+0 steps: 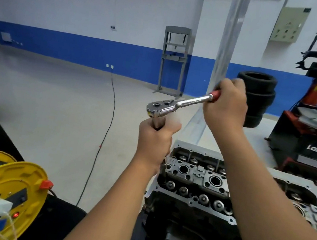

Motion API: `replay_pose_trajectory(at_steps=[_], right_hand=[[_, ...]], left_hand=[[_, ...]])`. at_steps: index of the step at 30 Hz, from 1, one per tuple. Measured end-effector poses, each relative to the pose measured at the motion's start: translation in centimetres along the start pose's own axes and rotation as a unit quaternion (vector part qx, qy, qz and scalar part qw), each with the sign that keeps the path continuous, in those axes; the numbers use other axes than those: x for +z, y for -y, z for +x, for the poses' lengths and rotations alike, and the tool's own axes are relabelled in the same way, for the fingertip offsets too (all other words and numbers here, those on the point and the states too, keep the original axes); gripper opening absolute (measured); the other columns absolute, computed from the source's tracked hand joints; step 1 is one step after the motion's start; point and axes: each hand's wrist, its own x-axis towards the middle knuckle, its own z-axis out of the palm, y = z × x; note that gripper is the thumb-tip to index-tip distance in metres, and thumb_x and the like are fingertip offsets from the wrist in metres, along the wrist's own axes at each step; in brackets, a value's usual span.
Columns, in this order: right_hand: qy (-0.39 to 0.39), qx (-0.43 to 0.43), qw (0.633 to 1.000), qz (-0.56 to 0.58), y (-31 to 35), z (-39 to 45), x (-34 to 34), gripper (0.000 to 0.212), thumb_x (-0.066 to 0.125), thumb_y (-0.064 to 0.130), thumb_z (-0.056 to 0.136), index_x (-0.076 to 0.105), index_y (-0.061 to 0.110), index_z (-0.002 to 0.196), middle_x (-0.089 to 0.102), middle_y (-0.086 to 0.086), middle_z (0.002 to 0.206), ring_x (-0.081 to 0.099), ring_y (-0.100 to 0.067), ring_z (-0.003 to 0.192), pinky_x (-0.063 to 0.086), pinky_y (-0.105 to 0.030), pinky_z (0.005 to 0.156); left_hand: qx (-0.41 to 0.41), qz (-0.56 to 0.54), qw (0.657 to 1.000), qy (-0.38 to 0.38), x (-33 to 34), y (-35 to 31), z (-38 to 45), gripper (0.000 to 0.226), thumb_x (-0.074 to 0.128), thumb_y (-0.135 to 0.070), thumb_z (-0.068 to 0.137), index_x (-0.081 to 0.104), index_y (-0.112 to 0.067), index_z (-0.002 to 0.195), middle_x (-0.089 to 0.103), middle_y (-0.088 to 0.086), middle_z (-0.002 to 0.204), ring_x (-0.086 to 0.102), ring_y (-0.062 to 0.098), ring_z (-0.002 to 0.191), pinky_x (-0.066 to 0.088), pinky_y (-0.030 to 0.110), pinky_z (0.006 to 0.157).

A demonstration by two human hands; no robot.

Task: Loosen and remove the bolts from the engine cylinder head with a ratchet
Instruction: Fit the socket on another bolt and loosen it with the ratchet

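Note:
A chrome ratchet (176,104) with a red handle is held level above the left end of the engine cylinder head (196,178). My right hand (226,105) grips the red handle at its far end. My left hand (155,141) is wrapped round the extension bar (158,123) that drops from the ratchet head toward the head's left edge. The bar's lower end and the bolt under it are hidden behind my left hand. The cylinder head shows spark plug wells, valve springs and several open bolt holes.
A yellow cable reel (0,193) stands at the lower left, its black cable (109,117) running across the floor. Stacked tyres (258,97) and a red tyre changer (315,129) stand at the right. A grey press frame (174,61) stands at the far wall.

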Motion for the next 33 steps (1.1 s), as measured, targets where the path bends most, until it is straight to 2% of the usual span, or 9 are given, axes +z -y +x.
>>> replay_pose_trajectory(at_steps=[7,11,16,19,21,24,27,30,33], right_hand=[[-0.157,-0.014,0.987,0.007,0.9,-12.7,-7.9,0.032,0.067,0.029,0.084,0.068,0.013,0.112,0.049,-0.013,0.122,0.03,0.005,0.098,0.034,-0.016,0.065],[-0.229,-0.031,0.973,0.027,0.1,-13.2,-7.8,0.017,0.068,0.016,0.089,0.069,0.002,0.099,0.055,-0.025,0.109,0.038,0.021,0.109,0.025,0.002,0.098],[-0.137,0.104,0.974,0.151,-2.1,-5.3,-4.4,0.027,0.052,0.027,0.097,0.061,0.008,0.079,0.051,-0.008,0.104,0.054,-0.023,0.102,0.046,-0.026,0.085],[-0.044,0.145,0.971,0.187,-1.0,-2.7,-2.4,0.027,0.051,0.029,0.098,0.068,0.008,0.103,0.046,-0.006,0.131,0.054,-0.011,0.098,0.05,-0.037,0.09],[-0.078,0.236,0.925,0.289,0.5,-3.0,-1.4,0.059,0.061,0.022,0.091,0.048,0.017,0.148,0.033,-0.008,0.153,0.056,-0.015,0.113,0.049,-0.037,0.098],[-0.113,0.312,0.748,0.575,2.8,-5.1,-0.9,0.117,0.072,0.003,0.076,0.004,0.042,0.162,0.053,-0.011,0.144,0.071,-0.023,0.099,0.062,-0.045,0.082],[-0.038,0.291,0.624,0.725,4.8,-7.7,-0.8,0.088,0.078,0.001,0.074,0.038,0.022,0.15,0.075,-0.012,0.118,0.075,-0.033,0.093,0.062,-0.045,0.079],[0.021,0.233,0.651,0.722,5.8,-10.0,-0.6,0.038,0.075,-0.001,0.075,0.063,0.011,0.11,0.076,-0.017,0.112,0.07,-0.035,0.1,0.058,-0.054,0.094],[0.055,0.07,0.791,0.606,6.2,-10.7,-0.2,0.019,0.08,0.003,0.076,0.073,0.013,0.09,0.077,-0.008,0.112,0.074,-0.026,0.105,0.059,-0.041,0.092]], left_hand=[[-0.004,0.025,1.0,0.017,1.6,1.0,1.6,0.048,0.07,-0.001,0.092,0.049,-0.018,0.052,0.038,-0.011,0.046,0.034,0.004,0.039,0.032,0.014,0.044],[0.022,0.051,0.998,0.025,2.3,1.1,0.6,0.038,0.073,-0.006,0.089,0.046,0.013,0.069,0.034,-0.001,0.052,0.031,0.009,0.046,0.033,0.023,0.049],[0.041,0.055,0.996,0.064,2.1,0.1,-1.2,0.048,0.073,-0.015,0.08,0.032,0.008,0.066,0.029,0.008,0.056,0.03,0.016,0.051,0.033,0.028,0.052],[0.058,0.07,0.995,0.037,2.1,-0.1,-1.5,0.045,0.071,-0.007,0.082,0.031,0.003,0.063,0.029,0.001,0.054,0.03,0.015,0.052,0.034,0.028,0.053],[0.063,0.09,0.994,0.002,2.3,-0.1,-1.6,0.047,0.068,0.0,0.081,0.031,-0.011,0.055,0.028,-0.007,0.052,0.027,0.011,0.05,0.032,0.021,0.05],[0.053,0.098,0.994,-0.011,2.6,0.0,-1.7,0.04,0.059,-0.003,0.069,0.03,-0.022,0.049,0.028,-0.012,0.048,0.023,0.01,0.048,0.03,0.023,0.047],[0.029,0.089,0.995,-0.046,2.4,-0.3,-1.5,0.031,0.06,-0.002,0.069,0.037,-0.015,0.053,0.036,-0.001,0.051,0.03,0.015,0.052,0.032,0.027,0.052],[0.049,0.1,0.99,-0.087,1.3,-0.4,-1.3,0.031,0.069,0.0,0.082,0.055,-0.015,0.059,0.055,-0.005,0.052,0.047,0.009,0.05,0.043,0.022,0.05],[0.079,0.096,0.991,-0.043,1.3,-0.9,-1.5,0.019,0.062,-0.021,0.099,0.069,-0.024,0.082,0.07,-0.011,0.068,0.062,-0.004,0.062,0.051,0.02,0.06]])
